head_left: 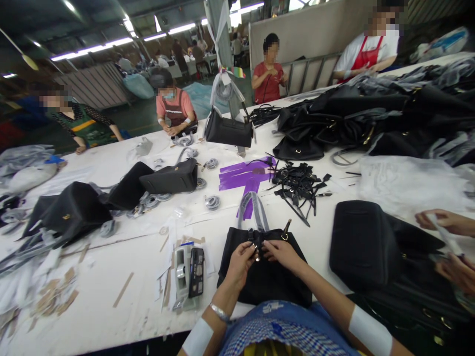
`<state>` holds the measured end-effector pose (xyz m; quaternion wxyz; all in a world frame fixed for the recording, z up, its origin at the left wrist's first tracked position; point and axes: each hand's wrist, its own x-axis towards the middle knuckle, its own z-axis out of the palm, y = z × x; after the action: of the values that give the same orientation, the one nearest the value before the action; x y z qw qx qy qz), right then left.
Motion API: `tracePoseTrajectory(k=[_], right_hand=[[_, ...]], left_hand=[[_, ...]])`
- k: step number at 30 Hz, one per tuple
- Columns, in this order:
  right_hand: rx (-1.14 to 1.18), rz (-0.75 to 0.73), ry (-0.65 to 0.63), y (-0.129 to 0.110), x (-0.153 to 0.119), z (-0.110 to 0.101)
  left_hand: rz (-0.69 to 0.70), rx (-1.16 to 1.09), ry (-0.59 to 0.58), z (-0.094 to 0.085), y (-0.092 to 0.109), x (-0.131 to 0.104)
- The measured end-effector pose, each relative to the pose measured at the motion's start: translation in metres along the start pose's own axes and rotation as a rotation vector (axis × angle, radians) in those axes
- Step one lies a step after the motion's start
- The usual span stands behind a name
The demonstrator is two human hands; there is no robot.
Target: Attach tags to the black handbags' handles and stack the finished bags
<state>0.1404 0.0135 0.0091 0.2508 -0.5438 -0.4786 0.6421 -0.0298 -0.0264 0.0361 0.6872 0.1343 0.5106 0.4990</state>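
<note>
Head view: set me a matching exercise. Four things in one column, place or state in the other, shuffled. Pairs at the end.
Things
1. Purple strips
2. Nearest black handbag
3. That bag's handles
4. Silver bracelet

Place or state
A. Covered in grey wrapping
B. Around the wearer's left wrist
C. On the table, left of the pile of black straps
D. At the fingers of the left hand and right hand

Right pairs: 1-C, 2-D, 3-A, 4-B
</note>
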Motion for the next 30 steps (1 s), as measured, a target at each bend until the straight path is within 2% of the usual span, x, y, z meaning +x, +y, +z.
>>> tracePoseTrajectory(k=[4,7,9,12,14,18,20,22,23,24,27,28,30], right_hand=[[0.095,-0.019,0.131,0.019,0.014,0.006],[0.213,-0.003,0.18,0.018,0.014,0.009],[0.343,0.051,0.13,0.014,0.006,0.013],[0.49,0.21,-0.068,0.011,-0.003,0.016],[0.534,0.275,-0.101,0.012,-0.001,0.015],[0.626,0.268,0.098,0.011,0.02,0.014],[0.619,0.258,0.108,0.009,0.025,0.016],[0.555,0.265,0.029,0.005,0.021,0.019],[0.504,0.272,-0.029,0.003,0.017,0.02],[0.443,0.278,-0.08,0.001,0.012,0.021],[0.275,0.283,-0.128,-0.005,-0.001,0.023],[0.242,0.287,-0.123,-0.007,-0.003,0.024],[0.217,0.296,-0.103,-0.009,-0.004,0.025]], left_hand=[[-0.069,-0.053,0.019,-0.001,-0.023,-0.018],[-0.104,-0.079,0.044,-0.001,-0.035,-0.027],[-0.105,-0.102,0.053,-0.004,-0.04,-0.029],[-0.095,-0.14,0.06,-0.01,-0.047,-0.029],[-0.108,-0.154,0.05,-0.012,-0.054,-0.028],[-0.082,-0.118,0.013,-0.011,-0.061,-0.024],[-0.021,0.01,-0.038,-0.017,-0.055,-0.019],[0.068,0.237,-0.059,-0.035,-0.039,-0.011],[0.12,0.367,-0.021,-0.048,-0.028,-0.006],[0.178,0.503,0.062,-0.063,-0.016,0.0],[0.32,0.945,0.438,-0.109,0.017,0.019],[0.337,1.118,0.512,-0.121,0.026,0.027],[0.298,1.444,0.569,-0.138,0.038,0.044]])
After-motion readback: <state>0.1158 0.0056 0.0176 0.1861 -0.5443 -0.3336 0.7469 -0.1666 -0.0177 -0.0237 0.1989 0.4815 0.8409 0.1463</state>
